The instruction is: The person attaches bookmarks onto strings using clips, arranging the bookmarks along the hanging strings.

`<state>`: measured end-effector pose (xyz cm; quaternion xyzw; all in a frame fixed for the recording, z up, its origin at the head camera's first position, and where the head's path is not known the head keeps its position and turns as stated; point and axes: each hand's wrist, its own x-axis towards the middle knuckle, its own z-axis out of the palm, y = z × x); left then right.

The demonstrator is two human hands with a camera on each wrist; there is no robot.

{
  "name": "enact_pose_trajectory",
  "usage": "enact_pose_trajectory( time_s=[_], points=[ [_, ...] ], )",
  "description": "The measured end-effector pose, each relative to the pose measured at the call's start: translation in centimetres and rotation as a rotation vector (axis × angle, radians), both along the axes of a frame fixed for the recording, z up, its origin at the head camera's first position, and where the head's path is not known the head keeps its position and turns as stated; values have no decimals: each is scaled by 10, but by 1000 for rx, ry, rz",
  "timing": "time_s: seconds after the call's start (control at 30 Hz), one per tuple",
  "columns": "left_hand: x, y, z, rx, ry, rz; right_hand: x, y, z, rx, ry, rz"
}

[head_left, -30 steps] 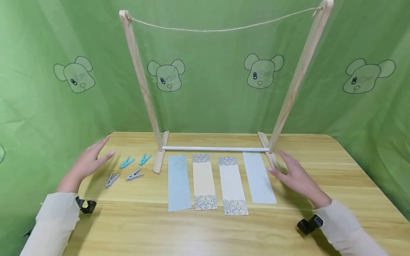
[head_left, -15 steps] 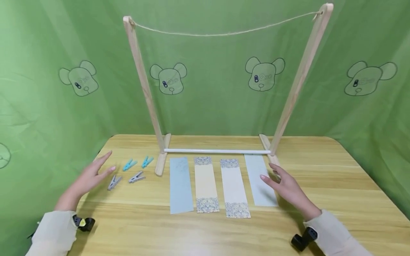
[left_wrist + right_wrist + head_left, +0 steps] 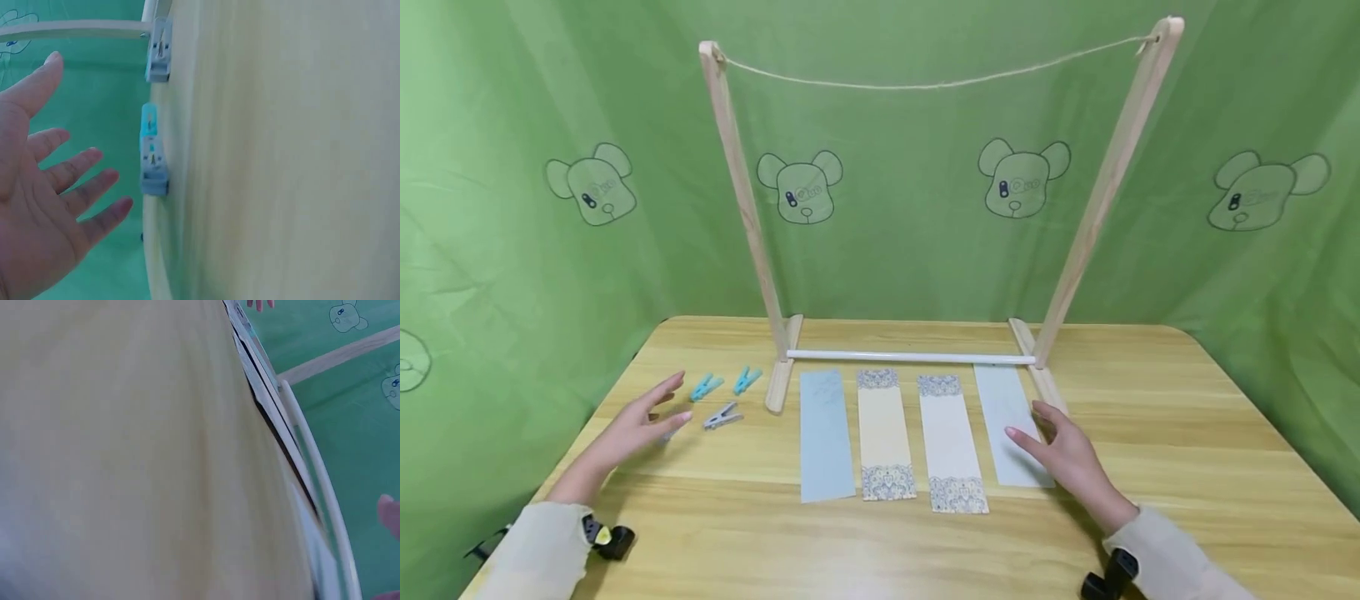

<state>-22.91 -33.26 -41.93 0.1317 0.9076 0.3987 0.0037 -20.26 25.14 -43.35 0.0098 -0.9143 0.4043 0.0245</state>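
Note:
My left hand [image 3: 638,427] hovers at the left side, fingers apart and holding nothing, partly covering one grey clothespin. Beside it lie another grey clothespin [image 3: 722,416] and two blue ones, a nearer blue clothespin [image 3: 706,387] and a farther blue clothespin [image 3: 747,381]. In the left wrist view the palm faces the camera, near a grey clothespin [image 3: 154,167]. My right hand [image 3: 1071,462], relaxed and holding nothing, is over the right edge of a pale blue paper strip [image 3: 1003,417]. Left of that lie a white patterned strip [image 3: 951,437], a cream patterned strip [image 3: 883,425] and a light blue strip [image 3: 827,437].
A wooden stand rises behind the strips, with a left post [image 3: 741,192] and a right post [image 3: 1108,192]. A sagging string [image 3: 910,87] joins their tops, and a white rod [image 3: 910,357] joins them low down. Green curtain [image 3: 887,250] surrounds the wooden table [image 3: 850,550].
My left hand has come lower and then rightward, toward the clothespins. My right hand has moved left and nearer, over the rightmost strip. The camera view has shifted slightly.

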Motion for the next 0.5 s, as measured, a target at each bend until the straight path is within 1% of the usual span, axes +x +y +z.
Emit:
enact_pose_trajectory(
  time_s=[0.13, 0.33, 0.43, 0.5],
  points=[
    [-2, 3, -2, -12, -48, 57, -1, -4, -7, 49, -2, -19],
    [-4, 4, -6, -16, -76, 149, -1, -11, -17, 113, 52, -17],
    [-3, 3, -9, -4, -103, 189, -1, -14, -20, 151, 71, -9],
    [-2, 2, -11, 24, -141, 221, -2, -16, -21, 174, 91, -4]
  ],
)
